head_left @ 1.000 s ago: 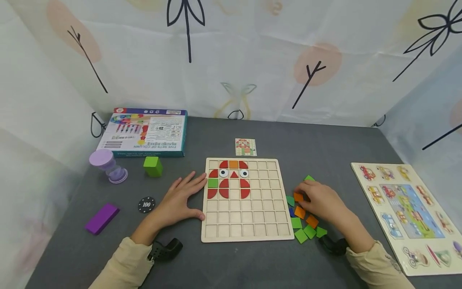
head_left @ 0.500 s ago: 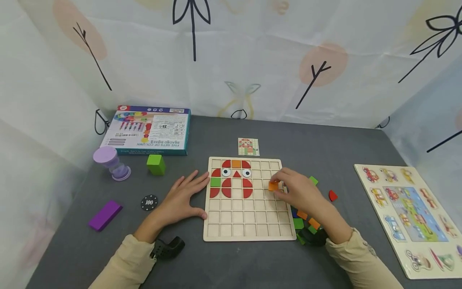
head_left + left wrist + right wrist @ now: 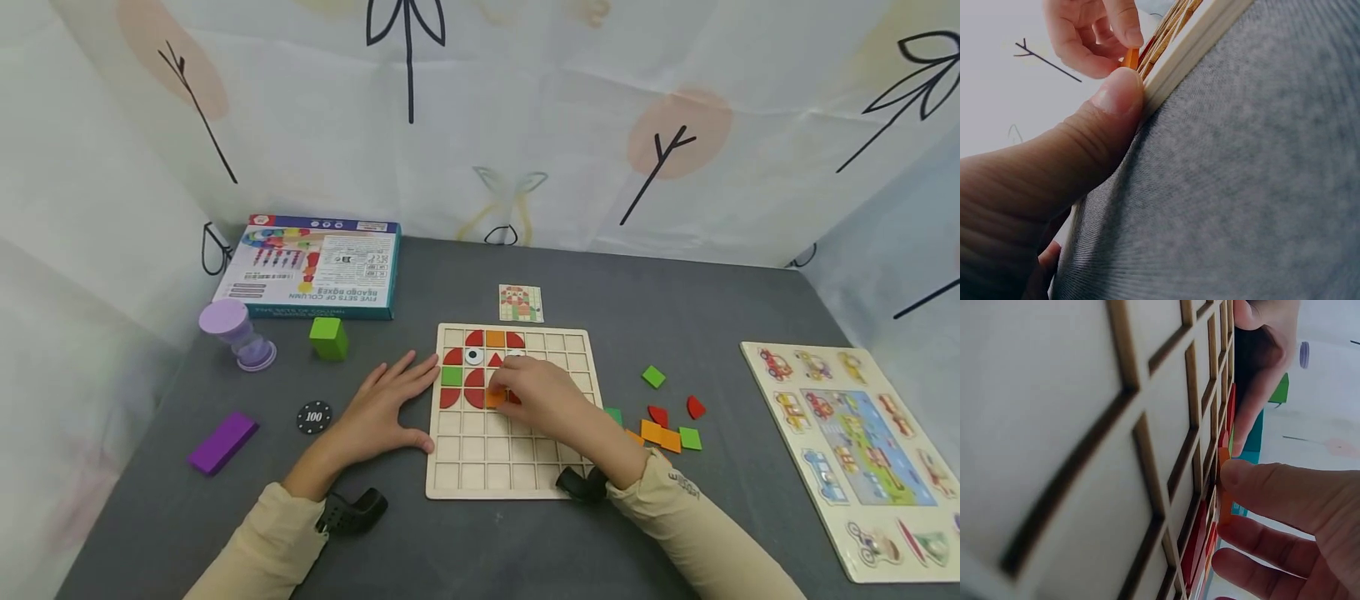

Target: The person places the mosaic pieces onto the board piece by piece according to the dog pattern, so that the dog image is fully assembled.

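A wooden grid board lies mid-table, with red, green and orange pieces and an eye piece set in its upper left cells. My right hand is over the board and pinches an orange square tile between thumb and finger, at a cell between red rounded pieces. The tile stands tilted at the cell in the right wrist view. My left hand rests with spread fingers along the board's left edge, its thumb touching the side. Part of the red pieces is hidden behind the right hand.
Loose green, red and orange pieces lie right of the board. A small pattern card is behind it. Around stand a box, green block, purple block, hourglass-shaped timer, black 100 disc and picture puzzle.
My right hand has taken an orange tile from the loose pieces and carried it left over the board to a cell among the red pieces. The left hand stays at the board's edge.
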Demonstrator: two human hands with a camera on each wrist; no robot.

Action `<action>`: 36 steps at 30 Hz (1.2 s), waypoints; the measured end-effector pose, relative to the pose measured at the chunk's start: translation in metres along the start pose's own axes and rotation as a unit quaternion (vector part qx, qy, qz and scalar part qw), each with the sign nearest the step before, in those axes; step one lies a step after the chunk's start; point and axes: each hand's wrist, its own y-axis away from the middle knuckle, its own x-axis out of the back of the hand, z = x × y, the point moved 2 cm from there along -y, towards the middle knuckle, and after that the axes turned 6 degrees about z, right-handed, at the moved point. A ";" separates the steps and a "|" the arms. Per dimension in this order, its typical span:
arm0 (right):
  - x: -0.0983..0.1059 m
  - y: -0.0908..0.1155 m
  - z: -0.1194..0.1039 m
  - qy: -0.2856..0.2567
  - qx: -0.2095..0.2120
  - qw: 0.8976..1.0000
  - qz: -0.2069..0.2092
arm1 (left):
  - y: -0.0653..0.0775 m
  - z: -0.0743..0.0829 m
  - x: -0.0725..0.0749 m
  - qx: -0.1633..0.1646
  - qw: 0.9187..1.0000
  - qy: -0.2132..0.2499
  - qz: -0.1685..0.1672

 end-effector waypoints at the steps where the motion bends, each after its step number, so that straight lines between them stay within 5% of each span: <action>1: 0.000 -0.001 -0.001 0.001 0.000 1.000 -0.004 | 0.000 0.000 0.000 -0.002 1.000 0.000 0.000; 24: 0.002 0.000 0.000 0.009 -0.027 0.999 -0.031 | 0.001 -0.002 -0.002 -0.002 1.000 -0.001 0.003; 30: 0.030 0.022 0.037 0.025 -0.120 0.992 0.006 | 0.001 -0.001 -0.002 -0.004 1.000 -0.002 0.002; 36: 0.055 0.067 0.106 0.090 -0.267 0.959 -0.005 | 0.001 -0.001 -0.001 -0.005 1.000 -0.004 0.004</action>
